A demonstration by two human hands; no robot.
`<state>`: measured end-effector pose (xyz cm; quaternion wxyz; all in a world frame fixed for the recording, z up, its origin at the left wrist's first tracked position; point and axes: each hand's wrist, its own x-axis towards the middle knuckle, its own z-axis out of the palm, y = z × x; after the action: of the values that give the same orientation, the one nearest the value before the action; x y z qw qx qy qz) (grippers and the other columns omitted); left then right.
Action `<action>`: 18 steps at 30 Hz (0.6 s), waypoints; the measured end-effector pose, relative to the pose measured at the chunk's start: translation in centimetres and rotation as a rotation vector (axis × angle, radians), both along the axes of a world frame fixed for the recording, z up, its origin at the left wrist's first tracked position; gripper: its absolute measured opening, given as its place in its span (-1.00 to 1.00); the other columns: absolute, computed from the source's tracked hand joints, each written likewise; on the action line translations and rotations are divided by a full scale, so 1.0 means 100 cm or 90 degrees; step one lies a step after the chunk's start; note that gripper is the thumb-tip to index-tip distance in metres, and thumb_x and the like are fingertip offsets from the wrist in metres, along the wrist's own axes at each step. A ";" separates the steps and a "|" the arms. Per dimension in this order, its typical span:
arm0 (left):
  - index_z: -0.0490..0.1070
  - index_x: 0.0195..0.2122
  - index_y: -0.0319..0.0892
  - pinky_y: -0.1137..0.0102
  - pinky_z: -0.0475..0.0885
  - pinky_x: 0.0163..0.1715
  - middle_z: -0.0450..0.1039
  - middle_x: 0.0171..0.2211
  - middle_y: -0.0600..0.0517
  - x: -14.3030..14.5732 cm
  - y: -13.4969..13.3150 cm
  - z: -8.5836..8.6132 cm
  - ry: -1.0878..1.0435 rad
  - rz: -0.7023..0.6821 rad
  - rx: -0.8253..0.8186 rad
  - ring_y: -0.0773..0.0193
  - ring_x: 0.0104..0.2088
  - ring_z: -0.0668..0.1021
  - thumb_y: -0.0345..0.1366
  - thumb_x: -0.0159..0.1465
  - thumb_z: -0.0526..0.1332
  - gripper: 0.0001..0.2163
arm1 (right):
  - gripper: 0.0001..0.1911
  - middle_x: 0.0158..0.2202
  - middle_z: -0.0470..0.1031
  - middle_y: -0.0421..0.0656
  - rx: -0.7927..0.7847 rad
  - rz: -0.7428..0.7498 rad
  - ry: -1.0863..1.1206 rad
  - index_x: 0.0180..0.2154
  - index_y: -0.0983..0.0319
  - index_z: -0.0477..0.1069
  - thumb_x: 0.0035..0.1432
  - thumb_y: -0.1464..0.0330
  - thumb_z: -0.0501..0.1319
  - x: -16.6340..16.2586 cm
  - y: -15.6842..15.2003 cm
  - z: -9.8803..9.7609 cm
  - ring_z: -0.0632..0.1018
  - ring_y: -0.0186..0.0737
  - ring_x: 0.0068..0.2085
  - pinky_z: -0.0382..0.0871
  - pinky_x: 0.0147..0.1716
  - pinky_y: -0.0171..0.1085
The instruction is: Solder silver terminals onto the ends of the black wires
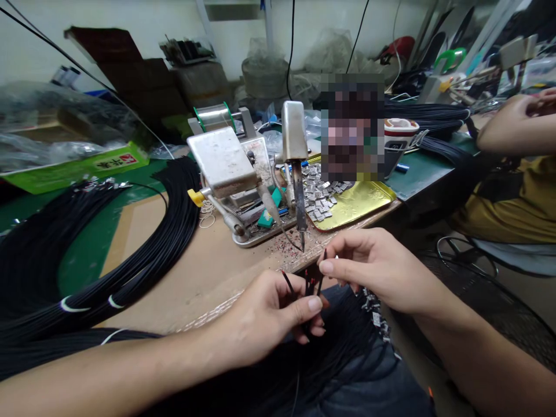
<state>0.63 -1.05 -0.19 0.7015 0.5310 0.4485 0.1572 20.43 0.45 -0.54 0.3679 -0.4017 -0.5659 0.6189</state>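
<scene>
My left hand is closed around several thin black cables, whose ends stick up with small red tips. With thumb and forefinger, my right hand pinches the end of one cable from this bunch. Just above both hands, the dark tip of a soldering iron points down from its stand. A soldering machine with a spool of solder wire stands behind them. More black cables lie across my lap, with small metal connectors at their ends beside my right wrist.
A yellow tray holds many small metal connectors. Large black cable bundles lie on the left of the bench, near a green box. Another person's arm is at the right. Solder scraps litter the bench edge.
</scene>
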 end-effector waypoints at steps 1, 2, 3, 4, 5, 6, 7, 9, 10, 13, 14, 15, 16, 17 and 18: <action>0.49 -0.35 -0.32 0.41 0.47 -0.46 0.56 -0.47 -0.08 0.000 0.000 0.000 -0.014 0.009 0.006 0.27 -0.47 0.56 0.00 0.17 0.31 -0.61 | -0.90 -0.52 0.51 -0.26 0.003 0.008 -0.009 -0.41 0.27 0.48 0.09 0.39 0.36 -0.001 0.000 -0.002 0.45 -0.40 -0.49 0.29 -0.51 -0.43; 0.49 -0.37 -0.32 0.41 0.47 -0.46 0.55 -0.47 -0.08 0.000 0.001 0.000 -0.026 0.020 0.016 0.28 -0.49 0.55 -0.01 0.17 0.31 -0.62 | -0.90 -0.52 0.51 -0.25 0.006 0.013 -0.020 -0.41 0.27 0.49 0.09 0.39 0.36 -0.002 0.000 -0.003 0.45 -0.40 -0.49 0.29 -0.50 -0.42; 0.48 -0.39 -0.32 0.41 0.47 -0.47 0.55 -0.49 -0.07 0.000 0.002 0.000 -0.034 0.031 0.027 0.29 -0.51 0.54 -0.01 0.16 0.32 -0.62 | -0.89 -0.51 0.51 -0.24 0.010 0.014 -0.029 -0.41 0.28 0.49 0.10 0.38 0.36 -0.004 -0.001 -0.005 0.45 -0.38 -0.47 0.29 -0.48 -0.41; 0.48 -0.41 -0.31 0.42 0.47 -0.48 0.54 -0.50 -0.05 0.000 0.003 0.000 -0.040 0.042 0.039 0.30 -0.53 0.54 -0.02 0.16 0.33 -0.63 | -0.89 -0.50 0.51 -0.24 0.013 0.011 -0.035 -0.41 0.28 0.50 0.10 0.37 0.35 -0.005 -0.001 -0.006 0.46 -0.37 -0.45 0.30 -0.46 -0.39; 0.47 -0.42 -0.31 0.42 0.46 -0.48 0.54 -0.52 -0.04 -0.001 0.004 0.001 -0.042 0.051 0.048 0.31 -0.54 0.53 -0.03 0.15 0.34 -0.64 | -0.89 -0.49 0.51 -0.23 0.013 0.006 -0.036 -0.41 0.28 0.50 0.10 0.36 0.35 -0.007 -0.002 -0.007 0.46 -0.35 -0.44 0.31 -0.44 -0.38; 0.47 -0.43 -0.30 0.43 0.46 -0.48 0.53 -0.52 -0.03 -0.001 0.005 0.001 -0.043 0.059 0.052 0.32 -0.54 0.53 -0.05 0.14 0.35 -0.65 | -0.88 -0.48 0.51 -0.22 0.009 0.002 -0.031 -0.41 0.28 0.50 0.10 0.36 0.35 -0.009 -0.003 -0.008 0.48 -0.33 -0.42 0.32 -0.42 -0.36; 0.47 -0.44 -0.30 0.44 0.45 -0.49 0.53 -0.52 -0.03 -0.001 0.006 0.001 -0.044 0.061 0.053 0.32 -0.54 0.52 -0.06 0.13 0.37 -0.66 | -0.88 -0.47 0.51 -0.22 0.003 0.002 -0.023 -0.40 0.28 0.50 0.10 0.35 0.35 -0.010 -0.004 -0.009 0.49 -0.31 -0.42 0.34 -0.41 -0.35; 0.48 -0.44 -0.30 0.44 0.44 -0.48 0.53 -0.52 -0.03 -0.001 0.007 0.001 -0.043 0.055 0.053 0.33 -0.53 0.52 -0.08 0.13 0.37 -0.67 | -0.85 -0.47 0.52 -0.21 -0.005 0.006 -0.005 -0.40 0.27 0.49 0.10 0.32 0.36 -0.012 -0.005 -0.011 0.51 -0.28 -0.41 0.36 -0.40 -0.32; 0.48 -0.44 -0.30 0.45 0.43 -0.48 0.52 -0.52 -0.02 -0.001 0.007 0.001 -0.039 0.048 0.057 0.34 -0.53 0.51 -0.08 0.14 0.37 -0.68 | -0.84 -0.46 0.52 -0.21 -0.004 0.006 -0.003 -0.40 0.27 0.49 0.09 0.30 0.36 -0.012 -0.006 -0.011 0.51 -0.27 -0.41 0.36 -0.40 -0.31; 0.46 -0.45 -0.28 0.47 0.39 -0.50 0.49 -0.55 0.02 -0.002 0.006 0.001 -0.020 0.039 0.082 0.37 -0.55 0.47 -0.10 0.19 0.33 -0.70 | -0.82 -0.44 0.54 -0.19 0.019 -0.021 -0.038 -0.39 0.26 0.51 0.08 0.27 0.38 -0.011 -0.005 -0.011 0.51 -0.25 -0.39 0.37 -0.38 -0.29; 0.45 -0.44 -0.27 0.48 0.38 -0.51 0.48 -0.56 0.04 -0.002 0.006 0.001 -0.015 0.042 0.086 0.38 -0.55 0.46 -0.10 0.19 0.33 -0.71 | -0.82 -0.43 0.54 -0.19 0.026 -0.032 -0.052 -0.38 0.26 0.53 0.07 0.27 0.38 -0.010 -0.004 -0.011 0.51 -0.25 -0.39 0.37 -0.37 -0.29; 0.45 -0.43 -0.26 0.49 0.36 -0.52 0.47 -0.56 0.06 -0.001 0.005 0.000 -0.012 0.047 0.087 0.39 -0.56 0.45 -0.10 0.19 0.33 -0.71 | -0.83 -0.43 0.55 -0.19 0.030 -0.042 -0.061 -0.38 0.26 0.54 0.05 0.28 0.40 -0.008 -0.003 -0.010 0.51 -0.26 -0.39 0.36 -0.38 -0.30; 0.44 -0.41 -0.25 0.49 0.36 -0.52 0.46 -0.57 0.08 -0.001 0.005 0.000 -0.011 0.054 0.086 0.40 -0.56 0.44 -0.10 0.19 0.33 -0.72 | -0.84 -0.44 0.55 -0.19 0.029 -0.048 -0.064 -0.38 0.26 0.54 0.03 0.30 0.41 -0.006 -0.002 -0.009 0.51 -0.27 -0.40 0.36 -0.39 -0.31; 0.44 -0.39 -0.25 0.50 0.35 -0.53 0.45 -0.57 0.09 -0.001 0.005 0.000 -0.008 0.062 0.085 0.40 -0.57 0.43 -0.10 0.18 0.34 -0.72 | -0.84 -0.45 0.55 -0.20 0.024 -0.051 -0.063 -0.38 0.25 0.55 0.01 0.31 0.42 -0.005 -0.001 -0.008 0.51 -0.28 -0.42 0.35 -0.41 -0.31; 0.44 -0.38 -0.24 0.50 0.34 -0.54 0.45 -0.57 0.10 -0.001 0.005 0.000 -0.003 0.070 0.087 0.41 -0.57 0.43 -0.10 0.18 0.34 -0.73 | -0.84 -0.46 0.56 -0.20 0.013 -0.052 -0.061 -0.38 0.25 0.55 0.00 0.32 0.43 -0.003 -0.001 -0.007 0.51 -0.28 -0.43 0.35 -0.43 -0.32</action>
<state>0.50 -0.53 -0.20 0.6552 0.5515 0.4636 0.2272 20.15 0.39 -1.22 0.3697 -0.4495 -0.5725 0.5775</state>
